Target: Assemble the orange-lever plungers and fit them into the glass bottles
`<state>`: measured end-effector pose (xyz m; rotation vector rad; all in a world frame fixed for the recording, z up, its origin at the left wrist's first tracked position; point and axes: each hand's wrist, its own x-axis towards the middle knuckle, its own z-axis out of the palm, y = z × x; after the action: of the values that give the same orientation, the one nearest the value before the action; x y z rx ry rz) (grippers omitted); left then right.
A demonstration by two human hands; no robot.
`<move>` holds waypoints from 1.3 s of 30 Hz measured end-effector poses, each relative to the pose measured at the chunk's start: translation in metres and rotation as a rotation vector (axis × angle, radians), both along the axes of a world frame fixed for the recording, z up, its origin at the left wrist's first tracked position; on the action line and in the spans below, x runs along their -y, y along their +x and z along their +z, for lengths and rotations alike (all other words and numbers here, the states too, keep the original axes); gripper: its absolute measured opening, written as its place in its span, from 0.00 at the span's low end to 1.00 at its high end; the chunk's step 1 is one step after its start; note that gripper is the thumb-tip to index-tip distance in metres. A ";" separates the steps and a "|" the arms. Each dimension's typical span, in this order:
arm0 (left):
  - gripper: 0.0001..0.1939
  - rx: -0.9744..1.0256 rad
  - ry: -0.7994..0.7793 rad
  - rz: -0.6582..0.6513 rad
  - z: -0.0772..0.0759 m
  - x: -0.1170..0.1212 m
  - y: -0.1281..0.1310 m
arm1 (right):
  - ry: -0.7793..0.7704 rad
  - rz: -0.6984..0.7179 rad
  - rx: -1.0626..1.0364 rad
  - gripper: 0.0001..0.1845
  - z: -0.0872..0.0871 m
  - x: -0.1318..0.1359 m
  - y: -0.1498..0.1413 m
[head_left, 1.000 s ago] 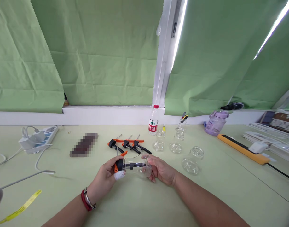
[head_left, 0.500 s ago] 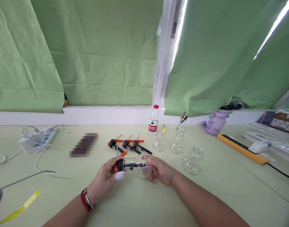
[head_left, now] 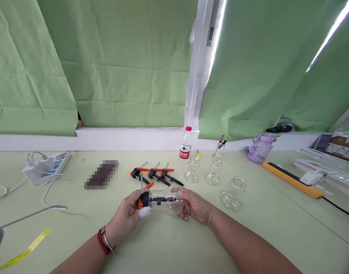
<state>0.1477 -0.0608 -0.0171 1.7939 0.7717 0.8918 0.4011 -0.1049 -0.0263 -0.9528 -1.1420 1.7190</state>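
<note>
Lying sideways between my hands is a clear glass jar (head_left: pixel 169 209), its base toward the right. My right hand (head_left: pixel 197 207) is closed around the base end. At the mouth, my left hand (head_left: pixel 128 214) grips a black-and-orange cap (head_left: pixel 145 199), and a dark rod runs from this cap into the jar. A white wrapping covers one of my left fingers. Just beyond lie three similar black-and-orange caps with black rods (head_left: pixel 154 174), side by side on the table. Whether the cap is fully seated on the jar, I cannot tell.
Several glass jars (head_left: pixel 233 195) stand to the right, the rearmost holding tools (head_left: pixel 220 144). A red-capped water bottle (head_left: pixel 185 146) and a purple bottle (head_left: pixel 260 148) stand behind. Power strips lie left (head_left: pixel 53 167) and right (head_left: pixel 294 179). Cables and a yellow strip (head_left: pixel 28 249) are at left.
</note>
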 end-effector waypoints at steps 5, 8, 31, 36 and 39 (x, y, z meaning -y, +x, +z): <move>0.23 -0.017 0.007 -0.017 -0.002 -0.001 0.000 | 0.002 0.003 -0.005 0.21 0.000 0.000 0.000; 0.22 -0.025 0.031 -0.015 -0.002 -0.001 -0.001 | 0.004 0.004 -0.017 0.21 -0.002 -0.001 -0.001; 0.22 -0.071 0.321 0.115 0.004 0.007 0.000 | -0.024 0.089 -0.102 0.26 -0.005 0.000 -0.007; 0.25 -0.005 0.378 0.150 0.005 0.011 0.000 | -0.001 0.086 -0.028 0.29 -0.007 0.002 -0.012; 0.30 -0.029 0.406 0.184 0.002 0.011 -0.001 | 0.049 0.103 0.030 0.28 -0.010 0.002 -0.014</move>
<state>0.1465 -0.0720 -0.0146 2.1145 0.8269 1.2136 0.3866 -0.1069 -0.0368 -0.9064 -1.2659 1.7555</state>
